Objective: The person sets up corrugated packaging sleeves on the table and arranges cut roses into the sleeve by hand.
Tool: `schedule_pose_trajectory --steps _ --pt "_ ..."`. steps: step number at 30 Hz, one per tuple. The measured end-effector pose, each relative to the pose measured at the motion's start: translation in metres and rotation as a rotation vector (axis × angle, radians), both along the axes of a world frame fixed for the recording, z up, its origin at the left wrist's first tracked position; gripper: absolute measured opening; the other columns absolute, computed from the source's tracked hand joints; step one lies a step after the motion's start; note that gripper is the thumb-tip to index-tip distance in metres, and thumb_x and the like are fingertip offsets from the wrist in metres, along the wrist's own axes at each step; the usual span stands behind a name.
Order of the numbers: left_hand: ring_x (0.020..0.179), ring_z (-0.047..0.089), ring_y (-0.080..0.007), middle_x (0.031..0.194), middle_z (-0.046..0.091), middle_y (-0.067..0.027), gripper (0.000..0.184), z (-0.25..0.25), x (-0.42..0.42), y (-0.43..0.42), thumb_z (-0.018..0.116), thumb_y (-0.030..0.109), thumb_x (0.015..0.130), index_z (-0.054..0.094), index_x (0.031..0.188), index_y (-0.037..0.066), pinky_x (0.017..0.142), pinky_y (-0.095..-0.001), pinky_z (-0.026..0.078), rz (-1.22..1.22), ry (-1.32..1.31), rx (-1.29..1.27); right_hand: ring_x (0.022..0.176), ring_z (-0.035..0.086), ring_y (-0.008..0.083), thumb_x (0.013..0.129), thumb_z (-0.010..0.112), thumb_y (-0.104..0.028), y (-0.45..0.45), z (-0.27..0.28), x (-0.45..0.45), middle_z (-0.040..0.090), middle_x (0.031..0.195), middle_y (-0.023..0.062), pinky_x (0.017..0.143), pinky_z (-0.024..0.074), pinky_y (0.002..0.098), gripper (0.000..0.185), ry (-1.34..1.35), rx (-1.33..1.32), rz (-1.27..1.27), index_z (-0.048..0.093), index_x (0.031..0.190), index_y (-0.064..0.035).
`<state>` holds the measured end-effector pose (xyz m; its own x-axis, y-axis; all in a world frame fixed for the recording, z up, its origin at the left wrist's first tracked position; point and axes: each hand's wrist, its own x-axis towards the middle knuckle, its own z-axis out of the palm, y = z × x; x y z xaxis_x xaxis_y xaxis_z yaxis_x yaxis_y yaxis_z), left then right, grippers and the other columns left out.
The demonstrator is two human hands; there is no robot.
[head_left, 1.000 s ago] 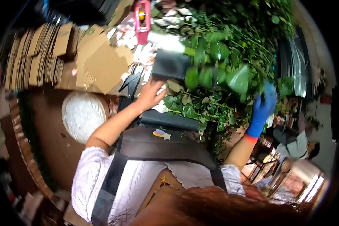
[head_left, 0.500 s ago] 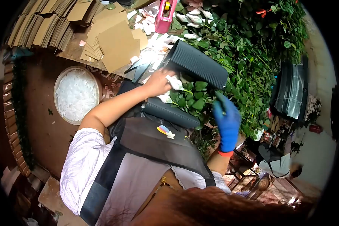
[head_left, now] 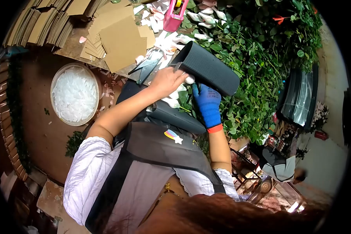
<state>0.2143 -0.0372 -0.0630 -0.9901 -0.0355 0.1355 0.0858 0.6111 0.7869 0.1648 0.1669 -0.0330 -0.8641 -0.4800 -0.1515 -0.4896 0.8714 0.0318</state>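
My bare left hand (head_left: 167, 82) is closed at the mouth of a dark ribbed roll (head_left: 210, 68), its fingertips on a rosebud in a white sleeve (head_left: 190, 79). A small metal-looking strip (head_left: 178, 66) stands up beside the fingers. My right hand (head_left: 208, 99), in a blue glove with an orange cuff, is curled just under the roll, close to the bud; what its fingers close on is hidden. Below the hands, more white-sleeved rosebuds (head_left: 171, 102) with green leaves lie against a second dark padded piece (head_left: 177, 117).
Leafy stems (head_left: 253, 85) pile up on the right. At the top are a pink tape dispenser (head_left: 173, 17), cardboard sheets (head_left: 123, 43), cardboard stacks (head_left: 46, 25) and scissors (head_left: 146, 66). A round tub of white pieces (head_left: 75, 95) stands left. A person (head_left: 280, 167) is at far right.
My gloved right hand has moved left and up from beside the leaves to under the roll, curling its fingers. My left hand has shifted slightly right, nearer the roll's mouth.
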Motion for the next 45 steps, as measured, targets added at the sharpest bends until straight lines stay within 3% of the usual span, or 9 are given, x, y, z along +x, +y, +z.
schedule_pose_trajectory --steps 4,7,10,15,24,30,34,39,45 --pt "0.077 0.068 -0.0328 0.076 0.066 -0.0171 0.025 -0.004 0.013 -0.009 0.060 0.020 0.100 0.066 0.084 0.002 0.073 -0.0414 0.055 -0.002 0.176 0.107 0.082 0.070 0.0314 0.093 0.062 -0.044 -0.003 0.002 -0.002 0.072 0.089 0.0111 0.074 0.0540 0.0464 0.032 -0.090 0.082 -0.060 0.072 0.094 -0.0146" --pt "0.087 0.069 -0.0170 0.104 0.075 -0.0160 0.025 0.001 0.029 -0.028 0.055 0.007 0.102 0.061 0.079 -0.002 0.077 -0.0328 0.053 0.277 0.093 0.617 0.081 0.070 0.0320 0.093 0.062 -0.046 0.010 -0.018 -0.001 0.072 0.088 0.0112 0.073 0.0538 0.0468 0.033 0.158 -0.102 0.078 0.073 0.094 -0.0149" --pt "0.076 0.058 -0.0095 0.081 0.063 -0.0055 0.027 -0.036 0.033 -0.059 0.064 0.013 0.097 0.053 0.076 0.001 0.066 -0.0291 0.047 0.295 -0.145 0.471 0.082 0.069 0.0347 0.093 0.064 -0.046 0.007 -0.004 0.000 0.072 0.089 0.0125 0.073 0.0532 0.0476 0.034 -0.028 -0.153 0.033 0.072 0.096 -0.0123" --pt "0.070 0.063 -0.0213 0.077 0.066 -0.0114 0.036 -0.030 0.005 -0.027 0.072 0.040 0.092 0.070 0.089 0.004 0.069 -0.0357 0.050 0.071 -0.420 0.306 0.080 0.069 0.0340 0.090 0.065 -0.047 0.000 0.001 0.000 0.072 0.087 0.0126 0.071 0.0534 0.0471 0.036 -0.067 -0.033 -0.013 0.071 0.094 -0.0120" --pt "0.058 0.057 -0.0166 0.066 0.063 -0.0088 0.028 -0.040 0.013 -0.005 0.067 0.027 0.095 0.068 0.085 0.001 0.058 -0.0344 0.046 0.250 -0.195 0.582 0.079 0.070 0.0324 0.089 0.065 -0.044 0.000 -0.015 -0.001 0.072 0.085 0.0108 0.071 0.0542 0.0472 0.033 -0.008 0.028 0.015 0.070 0.099 -0.0129" --pt "0.082 0.052 -0.0064 0.085 0.063 -0.0005 0.026 -0.016 0.017 -0.087 0.063 0.013 0.098 0.059 0.076 0.001 0.075 -0.0269 0.044 0.374 0.045 0.592 0.080 0.069 0.0340 0.089 0.065 -0.046 0.003 -0.017 -0.001 0.072 0.087 0.0138 0.071 0.0539 0.0485 0.035 -0.100 -0.004 -0.024 0.069 0.099 -0.0124" --pt "0.081 0.062 -0.0138 0.091 0.071 -0.0075 0.026 -0.018 0.034 -0.076 0.070 0.019 0.091 0.057 0.078 0.002 0.073 -0.0298 0.049 0.069 -0.440 0.481 0.085 0.069 0.0354 0.089 0.066 -0.050 0.005 0.007 -0.003 0.072 0.093 0.0156 0.075 0.0536 0.0464 0.044 -0.216 -0.088 0.049 0.065 0.105 -0.0094" --pt "0.070 0.063 -0.0339 0.073 0.061 -0.0175 0.036 -0.007 0.023 -0.025 0.068 0.038 0.095 0.065 0.089 0.003 0.066 -0.0415 0.048 -0.116 -0.288 0.175 0.084 0.070 0.0326 0.087 0.070 -0.047 -0.007 0.001 0.007 0.072 0.091 0.0129 0.072 0.0533 0.0459 0.040 -0.139 0.044 0.055 0.065 0.104 -0.0115" --pt "0.070 0.064 -0.0240 0.079 0.068 -0.0123 0.025 -0.010 0.038 -0.053 0.067 0.025 0.096 0.065 0.086 0.002 0.068 -0.0378 0.049 0.095 -0.343 0.550 0.084 0.071 0.0324 0.085 0.072 -0.047 -0.005 -0.002 0.006 0.072 0.090 0.0125 0.073 0.0542 0.0447 0.043 -0.171 0.070 0.048 0.064 0.106 -0.0101"
